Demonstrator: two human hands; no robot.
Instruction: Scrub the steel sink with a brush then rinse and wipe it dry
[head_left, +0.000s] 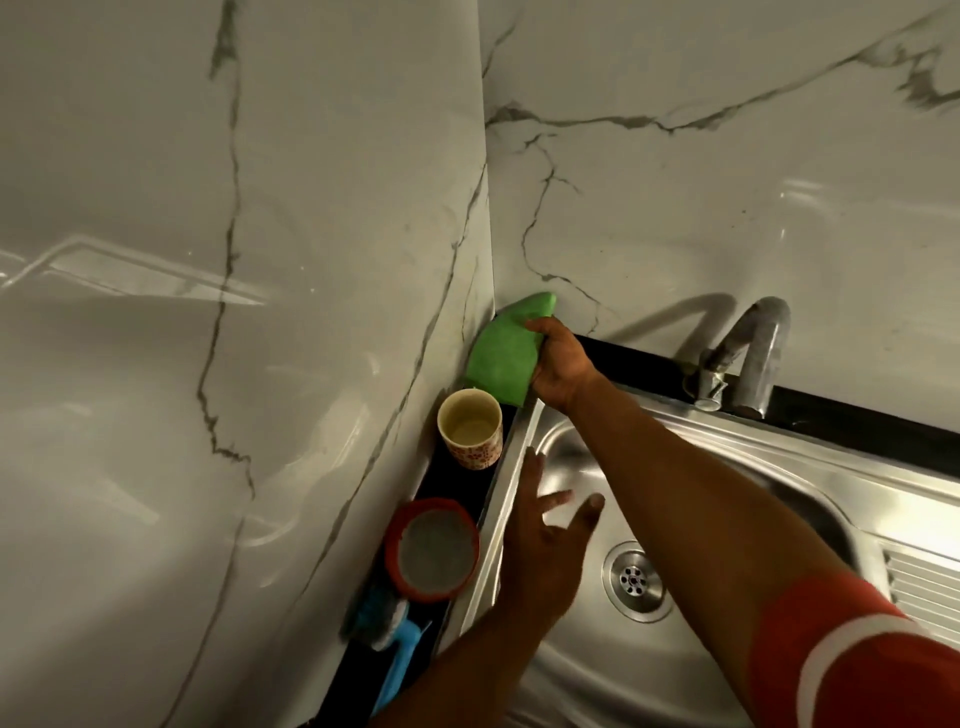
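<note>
From the head view, the right hand (558, 366) grips a green cloth (506, 353) at the far left corner of the steel sink (727, 519), against the marble wall (260, 260). The left hand (540, 540) hovers with fingers spread over the sink's left rim. On the dark table (452, 483) strip beside it stand a cup (470, 428), a red-rimmed strainer (431, 551) and the blue brush (387, 634) (lying untouched). The tap (743, 358) stands behind the basin.
</note>
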